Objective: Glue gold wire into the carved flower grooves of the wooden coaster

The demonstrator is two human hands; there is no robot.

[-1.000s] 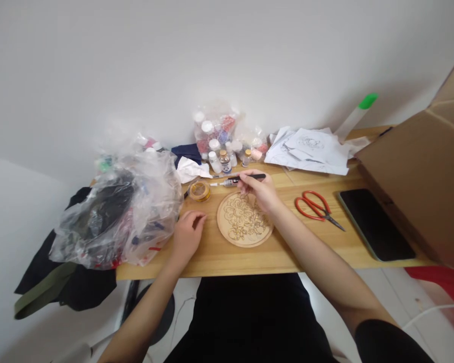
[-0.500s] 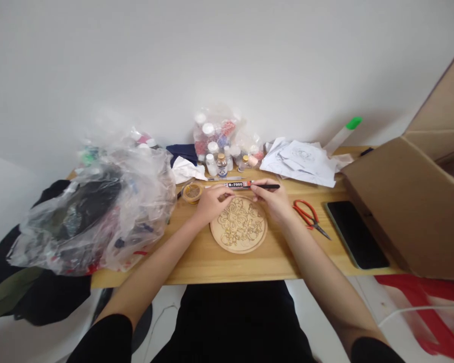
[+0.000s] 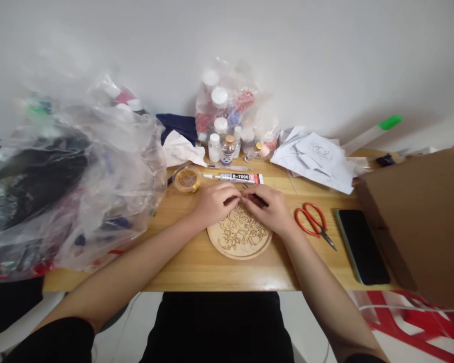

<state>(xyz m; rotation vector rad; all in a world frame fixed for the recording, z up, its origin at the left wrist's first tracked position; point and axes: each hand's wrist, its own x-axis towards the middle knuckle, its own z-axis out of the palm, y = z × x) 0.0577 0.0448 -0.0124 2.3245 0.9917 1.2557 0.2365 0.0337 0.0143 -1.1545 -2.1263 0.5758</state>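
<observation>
A round wooden board with a raised gold wire pattern lies in front of me, its far part covered by my hands. Over its far edge, my left hand is closed in a pinch; whatever lies between the fingertips is too small to make out. My right hand meets it there, fingertips together, with black tweezers tucked in its grip. Just beyond the hands lies a B-7000 glue tube. A spool of gold wire rests left of the tube.
Red-handled pliers and a phone lie to the right, beside a cardboard box. Small bottles, a bag of jars and paper sketches stand along the wall. A large plastic bag fills the left side.
My right hand has moved left and nearer, so both hands' fingertips now meet over the board. The tweezers have swung from pointing right to lying within the hand. The view has moved closer.
</observation>
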